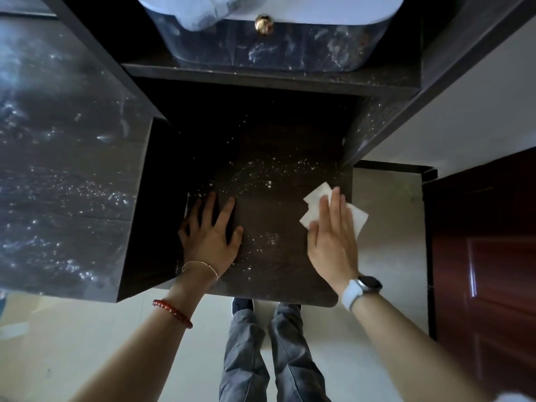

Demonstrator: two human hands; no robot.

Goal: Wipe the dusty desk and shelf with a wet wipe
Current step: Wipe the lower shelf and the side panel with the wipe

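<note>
Nearest you: your grey trouser legs (261,352) and dark shoes over the pale floor (87,343). Red bead bracelet (172,312) on your left forearm, thin chain (200,265) at that wrist, white-strapped watch (364,288) on the right wrist.

Your left hand (210,236) lies flat on the dark shelf (269,274), fingers straight and spread, gripping nothing, near the shelf's left side. Your right hand (333,236) is flat too, fingers straight and together, pressing the wet wipe (314,203) onto the shelf at its right edge. The wipe is white, crumpled, and sticks out past the fingertips and to the right of the hand, partly over the edge.

White dust specks lie between the two hands and in a band just beyond the fingertips; further back the shelf goes dark.

Left of the shelf: the higher desk top (63,169), dusty and streaked. Right: a reddish door (487,271).

Farthest: an upper ledge (261,74) carrying a dark marbled box (275,50) with a brass knob (264,24), dusty on its front.
</note>
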